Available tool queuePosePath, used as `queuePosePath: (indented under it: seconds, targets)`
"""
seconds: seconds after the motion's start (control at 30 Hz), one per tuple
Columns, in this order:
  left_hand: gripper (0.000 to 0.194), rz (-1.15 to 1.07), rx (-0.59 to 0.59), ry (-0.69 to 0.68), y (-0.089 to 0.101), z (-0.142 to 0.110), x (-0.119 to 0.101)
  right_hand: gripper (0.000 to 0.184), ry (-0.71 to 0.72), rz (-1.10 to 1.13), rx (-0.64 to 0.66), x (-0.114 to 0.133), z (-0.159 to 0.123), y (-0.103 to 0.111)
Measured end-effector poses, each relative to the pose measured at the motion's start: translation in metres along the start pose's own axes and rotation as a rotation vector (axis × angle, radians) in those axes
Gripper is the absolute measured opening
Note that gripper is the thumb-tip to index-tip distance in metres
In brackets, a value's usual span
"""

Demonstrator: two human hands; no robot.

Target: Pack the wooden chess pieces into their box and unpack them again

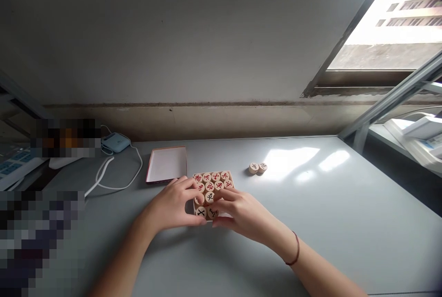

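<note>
A shallow box [232, 178] on the table holds rows of round wooden Chinese chess pieces, red characters in the far rows and black ones nearer me. My left hand [174, 204] curls around the box's near left corner, thumb along the front edge and fingertips over the pieces. A black-marked piece [200, 212] shows between its thumb and index finger. From the right, my right hand [241, 209] reaches over the box, fingers bent and closed about another black-marked piece [212, 213] at the front, which looks slightly tilted. Its fingers hide part of the box's right side.
Two loose chess pieces [258, 168] lie together right of the box. The box lid [167, 164] rests inside-up at the back left. Beyond it are a blue device [116, 142], a white cable [113, 188] and power strips [15, 165]. A metal frame [361, 136] stands at the right.
</note>
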State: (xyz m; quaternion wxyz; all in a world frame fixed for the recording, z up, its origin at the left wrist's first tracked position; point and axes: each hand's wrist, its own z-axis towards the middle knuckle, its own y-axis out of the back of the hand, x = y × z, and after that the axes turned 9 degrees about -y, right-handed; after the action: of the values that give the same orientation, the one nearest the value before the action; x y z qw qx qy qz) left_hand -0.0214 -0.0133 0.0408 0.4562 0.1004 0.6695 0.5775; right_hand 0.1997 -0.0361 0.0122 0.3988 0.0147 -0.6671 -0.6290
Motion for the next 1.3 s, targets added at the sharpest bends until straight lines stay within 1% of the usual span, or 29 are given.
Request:
queuePosePath:
  seconds: [0.17, 0.23, 0.3, 0.37, 0.4, 0.43, 0.5, 0.6, 0.8, 0.97, 1.03, 1.13, 1.2, 1.3]
  targets:
    - [0.023, -0.002, 0.004, -0.015, -0.004, 0.002, -0.004, 0.014, -0.009, 0.055, -0.003, 0.004, 0.0, 0.01]
    - [0.024, 0.01, -0.011, -0.041, -0.006, 0.003, -0.005, 0.017, -0.064, 0.072, -0.044, -0.002, 0.001, 0.016]
    - [0.027, 0.025, -0.027, -0.064, -0.009, 0.005, -0.006, 0.024, -0.18, 0.014, -0.14, -0.017, 0.003, 0.02]
    - [0.029, 0.034, -0.031, -0.079, -0.012, 0.006, -0.008, 0.032, -0.329, -0.107, -0.244, -0.037, 0.006, 0.022]
    - [0.031, 0.041, -0.031, -0.083, -0.014, 0.006, -0.009, 0.036, -0.4, -0.166, -0.27, -0.048, 0.006, 0.022]
    - [0.032, 0.053, -0.032, -0.089, -0.016, 0.007, -0.01, 0.04, -0.462, -0.213, -0.274, -0.058, 0.007, 0.022]
    - [0.036, 0.093, -0.041, -0.1, -0.021, 0.007, -0.012, 0.043, -0.554, -0.27, -0.235, -0.074, 0.008, 0.021]
    - [0.039, 0.17, -0.054, -0.128, -0.028, 0.008, -0.013, 0.038, -0.625, -0.304, -0.164, -0.084, 0.008, 0.019]
    - [0.035, 0.246, -0.07, -0.169, -0.037, 0.01, -0.012, 0.037, -0.615, -0.31, -0.145, -0.081, 0.008, 0.019]
    - [0.03, 0.25, -0.05, -0.166, -0.039, 0.011, -0.012, 0.04, -0.644, -0.337, -0.117, -0.082, 0.007, 0.021]
    - [0.029, 0.247, -0.049, -0.161, -0.04, 0.012, -0.013, 0.038, -0.637, -0.314, -0.131, -0.08, 0.007, 0.022]
    - [0.029, 0.248, -0.063, -0.159, -0.042, 0.013, -0.014, 0.029, -0.566, -0.191, -0.213, -0.069, 0.007, 0.025]
    - [0.031, 0.237, -0.088, -0.156, -0.042, 0.014, -0.015, 0.025, -0.502, -0.036, -0.253, -0.057, 0.007, 0.028]
    - [0.038, 0.176, -0.178, -0.123, -0.039, 0.019, -0.017, 0.027, -0.415, 0.296, -0.214, -0.035, 0.006, 0.031]
